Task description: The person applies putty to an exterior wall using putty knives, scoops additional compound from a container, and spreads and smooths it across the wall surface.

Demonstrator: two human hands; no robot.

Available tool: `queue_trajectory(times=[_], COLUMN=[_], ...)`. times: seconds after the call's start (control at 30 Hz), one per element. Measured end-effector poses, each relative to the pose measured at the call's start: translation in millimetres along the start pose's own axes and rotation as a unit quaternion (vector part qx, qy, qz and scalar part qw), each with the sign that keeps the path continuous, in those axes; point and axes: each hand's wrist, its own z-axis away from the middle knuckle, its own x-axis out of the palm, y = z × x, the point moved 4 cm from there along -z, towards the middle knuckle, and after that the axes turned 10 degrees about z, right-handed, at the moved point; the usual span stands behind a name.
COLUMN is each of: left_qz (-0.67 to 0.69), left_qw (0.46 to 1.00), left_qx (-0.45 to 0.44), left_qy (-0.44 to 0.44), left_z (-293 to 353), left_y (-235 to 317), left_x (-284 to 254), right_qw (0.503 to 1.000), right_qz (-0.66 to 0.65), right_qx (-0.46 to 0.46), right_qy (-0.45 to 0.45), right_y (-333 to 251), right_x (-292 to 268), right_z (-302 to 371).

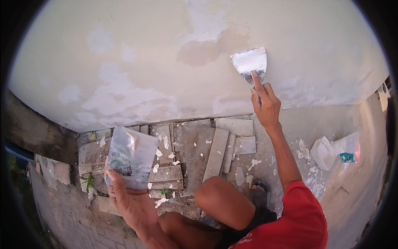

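Outdoors, broken grey paving slabs lie at the foot of a cream plastered wall, seen from above by a person crouching in red shorts. Nearest the camera, the bent knees and a foot in a dark sandal rest on the ground among white flakes of dried filler. Beside the left knee, the left hand is closed around the lower edge of a flat rectangular board, thumb lying up its face; the board is smeared white and grey and tilts toward the wall. Farther out, the right arm stretches up and the right hand grips the handle of a wide putty knife, index finger laid along it. The blade, coated in white filler, lies against the wall just right of a brownish damp-looking patch. Paler filled areas mottle the wall to the left and lower right. Off to the right, on the concrete, sit a white plastic container and a clear bag, well apart from both hands.
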Motion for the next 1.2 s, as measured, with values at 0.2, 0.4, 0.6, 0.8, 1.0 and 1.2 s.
queue_trajectory(times=[0.2, 0.4, 0.6, 0.8, 1.0, 1.2], left_qz=[-0.034, -0.021, -0.056, -0.035, -0.029, -0.002], left_qw=[0.999, 1.000, 0.997, 0.999, 0.999, 0.999], left_qx=[0.005, -0.012, 0.003, -0.004, -0.037, 0.005], left_qy=[-0.006, -0.006, 0.048, 0.013, -0.020, 0.047], left_z=[5, -1, 4, 0, 2, 10], left_y=[-10, -20, -27, -29, -27, -21], left_x=[3, 12, 25, 20, 24, 28], right_qw=[0.998, 0.995, 0.997, 0.997, 0.999, 0.987], right_qz=[-0.016, -0.030, -0.016, -0.026, -0.009, -0.109], right_qx=[0.015, -0.005, 0.018, 0.023, 0.038, 0.100], right_qy=[0.052, 0.097, 0.076, 0.072, 0.018, 0.070], right_y=[7, -11, -2, 0, -11, -11], right_x=[38, 28, 24, 28, 24, -15], right_z=[17, -28, -20, 1, 6, -24])
